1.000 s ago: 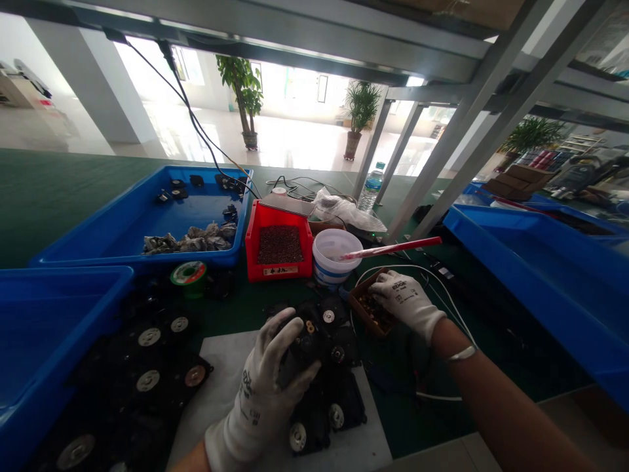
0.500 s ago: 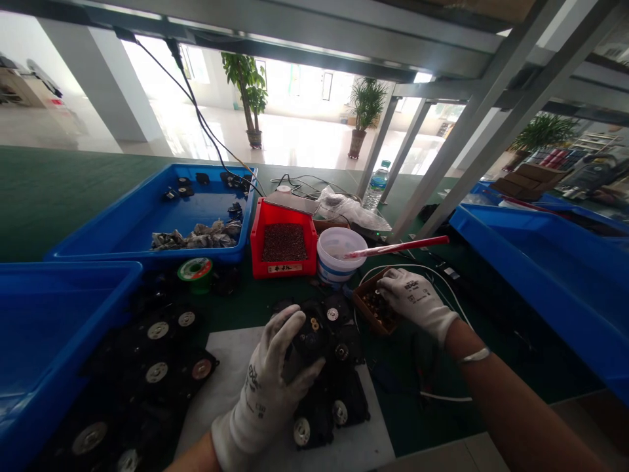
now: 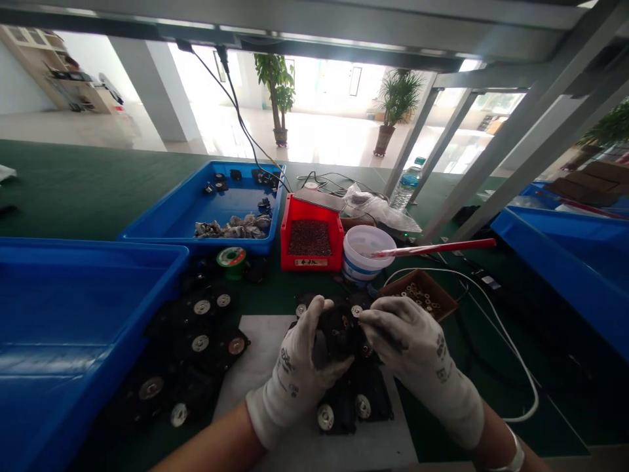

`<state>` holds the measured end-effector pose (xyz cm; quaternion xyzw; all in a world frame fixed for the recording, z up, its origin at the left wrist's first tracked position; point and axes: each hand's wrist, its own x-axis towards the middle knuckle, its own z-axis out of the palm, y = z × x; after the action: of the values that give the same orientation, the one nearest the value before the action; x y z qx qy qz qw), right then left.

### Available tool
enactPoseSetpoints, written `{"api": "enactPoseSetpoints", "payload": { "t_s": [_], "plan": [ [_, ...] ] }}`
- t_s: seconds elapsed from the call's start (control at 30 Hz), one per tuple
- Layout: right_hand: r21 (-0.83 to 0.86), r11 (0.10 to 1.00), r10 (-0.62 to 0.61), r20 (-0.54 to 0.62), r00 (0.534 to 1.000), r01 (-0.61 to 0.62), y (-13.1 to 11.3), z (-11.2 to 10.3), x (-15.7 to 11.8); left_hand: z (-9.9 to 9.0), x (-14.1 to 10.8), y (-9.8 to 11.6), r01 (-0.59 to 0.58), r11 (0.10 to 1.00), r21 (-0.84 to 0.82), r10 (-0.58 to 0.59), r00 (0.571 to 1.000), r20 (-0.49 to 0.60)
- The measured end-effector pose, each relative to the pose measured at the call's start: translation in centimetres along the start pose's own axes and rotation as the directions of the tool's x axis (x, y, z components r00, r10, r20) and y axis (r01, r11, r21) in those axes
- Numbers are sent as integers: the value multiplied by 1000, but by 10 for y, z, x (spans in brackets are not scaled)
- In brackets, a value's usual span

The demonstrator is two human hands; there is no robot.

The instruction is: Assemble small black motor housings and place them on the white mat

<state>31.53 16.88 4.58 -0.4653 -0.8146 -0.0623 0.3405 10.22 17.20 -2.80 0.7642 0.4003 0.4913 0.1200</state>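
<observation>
My left hand (image 3: 299, 360), in a white glove, grips a black plastic housing (image 3: 337, 334) tilted above a light sheet (image 3: 265, 334). Thumb and fingers wrap its left side and lower edge. Just right of the housing, my gloved right hand (image 3: 410, 347) has its thumb and fingertips pinched together; whatever they hold is hidden. Behind that hand sits a small brown box (image 3: 442, 295) of brass-coloured rings. More black housings with silvery discs (image 3: 363, 406) lie on the sheet below my hands.
At left stand two blue bins (image 3: 162, 252) and a group of black housings (image 3: 196, 364). A solder spool (image 3: 230, 259), a red bin of small dark parts (image 3: 310, 239), a white tub with a red-handled stick (image 3: 366, 252) and a water bottle (image 3: 407, 183) line the back. A white cable (image 3: 515, 360) curves at right.
My right hand has come out of the brown box and moved left, up to the housing. My left hand still grips the housing. The view has turned left.
</observation>
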Motion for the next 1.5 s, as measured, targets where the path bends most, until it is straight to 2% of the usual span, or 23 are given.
{"api": "enactPoseSetpoints", "payload": {
  "t_s": [0.1, 0.33, 0.5, 0.6, 0.73, 0.8, 0.87, 0.93, 1.0, 1.07, 1.13, 1.23, 1.37, 1.5],
  "plan": [
    [-123, 991, -54, 44, 998, 59, -7, 8, 4, 0, 1, 0, -43, 999, 11, 43, 999, 12],
    [-344, 924, -120, 153, 981, 167, -3, 13, 3, 1, -1, 0, -56, 998, -22, 57, 997, 47],
    [-384, 894, -179, 168, 969, 231, -6, 12, 7, 0, -1, 2, -54, 998, -33, 55, 997, 59],
    [-380, 900, -171, 141, 975, 213, -6, 14, 6, 0, -2, 1, -58, 998, -36, 60, 997, 52],
    [-259, 957, -110, 96, 989, 132, -4, 19, 3, 0, -3, 1, -59, 997, -41, 61, 997, 42],
    [-97, 994, -52, 63, 997, 58, -3, 21, 3, 0, -3, 1, -60, 997, -45, 62, 997, 39],
    [135, 989, 58, 48, 997, -64, -3, 22, 4, -1, -2, 2, -66, 996, -51, 68, 997, 38],
    [386, 882, 237, 136, 962, -271, -4, 22, 7, -2, -1, 3, -73, 996, -55, 75, 996, 40],
    [553, 665, 390, 317, 864, -503, -5, 21, 11, -3, 0, 4, -77, 995, -62, 80, 996, 46],
    [610, 445, 451, 480, 753, -655, -6, 20, 15, -3, 1, 4, -83, 994, -69, 87, 995, 53],
    [622, 274, 476, 575, 665, -733, -9, 18, 19, -4, 1, 5, -91, 994, -69, 95, 994, 56],
    [616, 89, 523, 640, 563, -783, -14, 17, 23, -5, 2, 5, -115, 992, -58, 118, 991, 61],
    [637, 82, 570, 600, 561, -766, -21, 15, 22, -6, 4, 5, -158, 986, -49, 161, 985, 65],
    [675, 135, 581, 539, 610, -725, -22, 14, 12, -8, 5, 4, -112, 994, -17, 113, 992, 58]
  ]
}}
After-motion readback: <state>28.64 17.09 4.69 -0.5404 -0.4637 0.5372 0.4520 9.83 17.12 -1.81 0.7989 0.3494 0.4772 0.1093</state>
